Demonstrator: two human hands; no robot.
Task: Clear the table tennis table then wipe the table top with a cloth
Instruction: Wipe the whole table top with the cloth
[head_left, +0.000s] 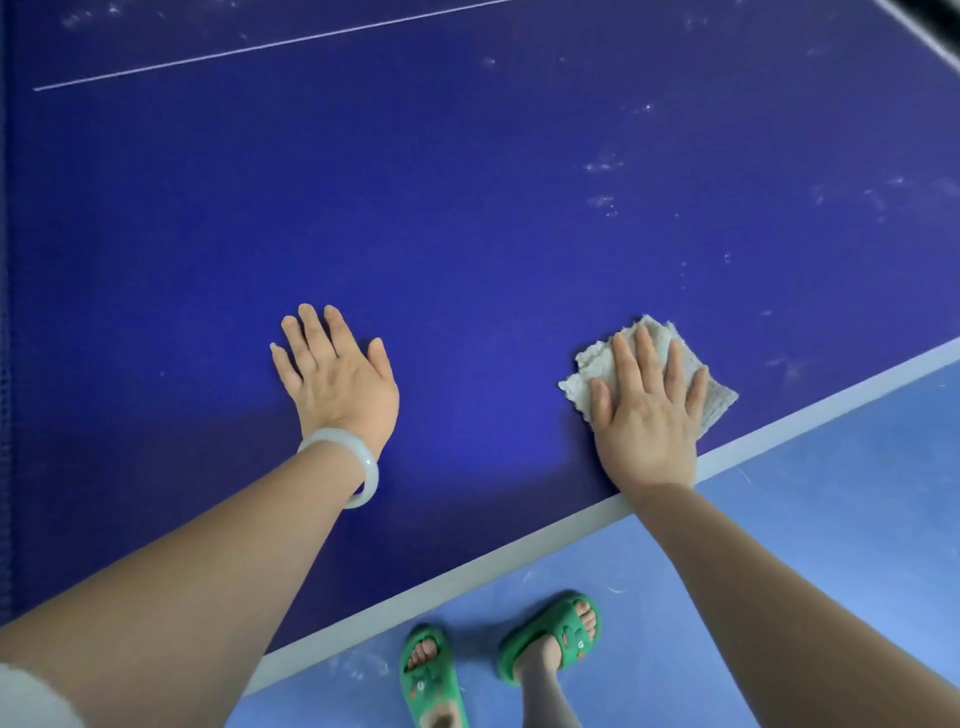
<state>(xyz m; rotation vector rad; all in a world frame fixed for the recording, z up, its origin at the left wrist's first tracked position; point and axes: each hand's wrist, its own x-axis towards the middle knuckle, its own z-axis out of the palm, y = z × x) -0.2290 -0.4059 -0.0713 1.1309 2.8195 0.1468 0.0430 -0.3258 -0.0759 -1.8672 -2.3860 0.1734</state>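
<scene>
The dark blue table tennis table top (467, 218) fills most of the view. My right hand (647, 410) lies flat with straight fingers on a folded off-white cloth (714, 397), pressing it onto the top close to the near white edge line (519, 553). My left hand (337, 382), with a pale bangle on the wrist, rests flat on the bare top to the left, fingers spread. Whitish dust marks (602, 166) speckle the surface at the right and far side.
A thin white centre line (260, 48) crosses the far part of the top. The net's mesh (5, 415) runs along the left edge. Below the table edge lies a light blue floor (831, 519), where my feet stand in green slippers (553, 636).
</scene>
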